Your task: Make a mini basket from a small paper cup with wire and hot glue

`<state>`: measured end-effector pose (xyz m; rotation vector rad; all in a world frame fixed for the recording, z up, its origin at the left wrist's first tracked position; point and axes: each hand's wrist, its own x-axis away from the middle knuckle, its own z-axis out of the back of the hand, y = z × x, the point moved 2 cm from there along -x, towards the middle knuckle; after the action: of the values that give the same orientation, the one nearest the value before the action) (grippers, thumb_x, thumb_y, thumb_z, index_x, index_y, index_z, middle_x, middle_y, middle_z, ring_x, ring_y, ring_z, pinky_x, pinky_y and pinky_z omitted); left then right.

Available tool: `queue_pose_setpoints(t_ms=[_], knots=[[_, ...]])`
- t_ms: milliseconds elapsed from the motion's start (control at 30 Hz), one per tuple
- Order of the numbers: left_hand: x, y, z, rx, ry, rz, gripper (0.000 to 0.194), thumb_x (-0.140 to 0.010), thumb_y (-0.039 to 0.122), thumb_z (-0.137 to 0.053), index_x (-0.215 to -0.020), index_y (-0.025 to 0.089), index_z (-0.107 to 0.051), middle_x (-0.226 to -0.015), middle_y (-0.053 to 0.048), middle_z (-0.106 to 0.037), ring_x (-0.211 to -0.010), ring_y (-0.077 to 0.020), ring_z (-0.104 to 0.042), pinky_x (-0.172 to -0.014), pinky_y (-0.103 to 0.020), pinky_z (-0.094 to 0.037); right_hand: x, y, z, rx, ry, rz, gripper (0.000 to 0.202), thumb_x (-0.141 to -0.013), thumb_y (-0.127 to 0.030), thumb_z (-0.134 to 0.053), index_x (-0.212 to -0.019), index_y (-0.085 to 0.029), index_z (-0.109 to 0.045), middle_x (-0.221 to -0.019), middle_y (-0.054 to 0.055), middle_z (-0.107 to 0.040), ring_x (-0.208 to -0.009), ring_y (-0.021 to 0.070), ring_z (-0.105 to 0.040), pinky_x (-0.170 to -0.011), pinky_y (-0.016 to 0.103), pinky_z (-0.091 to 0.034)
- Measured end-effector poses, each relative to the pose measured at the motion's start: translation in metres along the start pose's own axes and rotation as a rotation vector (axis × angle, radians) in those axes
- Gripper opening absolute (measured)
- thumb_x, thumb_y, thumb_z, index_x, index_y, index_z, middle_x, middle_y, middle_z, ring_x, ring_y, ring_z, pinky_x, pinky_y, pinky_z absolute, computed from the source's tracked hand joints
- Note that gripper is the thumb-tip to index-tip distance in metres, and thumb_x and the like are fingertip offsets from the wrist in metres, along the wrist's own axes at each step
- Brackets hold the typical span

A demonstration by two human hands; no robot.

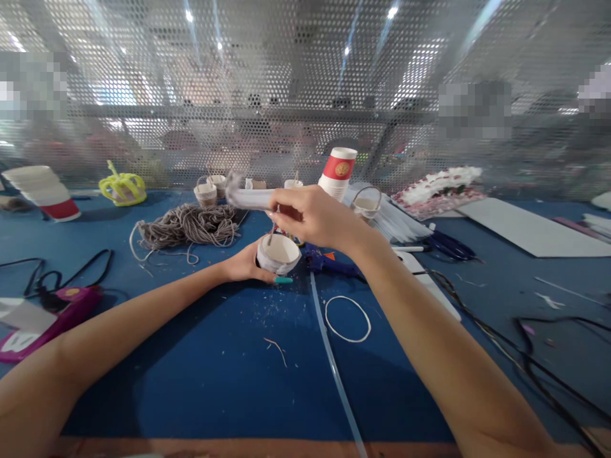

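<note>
Both hands are at a small white cup (277, 262), near the middle of the scene.
The left hand (245, 262) is curled around this cup; the right hand (317, 216), above, pinches a pale, blurred piece (255, 198). The table (191, 381) is blue, with a perforated screen (286, 76) behind. Inside the cup a thin brown strip (271, 237) shows; paper cups (340, 168) stand stacked farther right.

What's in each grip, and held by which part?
The left grip holds a white, round, paper-like cup by its outer side; the right grip holds a pale, blurred strip near one end, material unclear.
</note>
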<state>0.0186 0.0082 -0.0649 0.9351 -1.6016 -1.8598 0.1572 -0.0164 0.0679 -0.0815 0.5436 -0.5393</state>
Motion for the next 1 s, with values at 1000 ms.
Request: queue_pose_setpoints(t_ms=[1000], knots=[[0.001,0.001,0.007,0.137,-0.079,-0.027,0.061,-0.047,0.020,-0.081,-0.104,0.017,-0.062,-0.095,-0.006,-0.068,-0.089,-0.0215,-0.061,-0.088,-0.037,-0.046,0.001,0.013,-0.010,0.076,0.129,0.134,0.018,-0.085,-0.016,-0.044,-0.069,-0.020,-0.039,-0.069,0.000,-0.043,-0.064,0.0112,-0.038,-0.063,0.028,-0.031]])
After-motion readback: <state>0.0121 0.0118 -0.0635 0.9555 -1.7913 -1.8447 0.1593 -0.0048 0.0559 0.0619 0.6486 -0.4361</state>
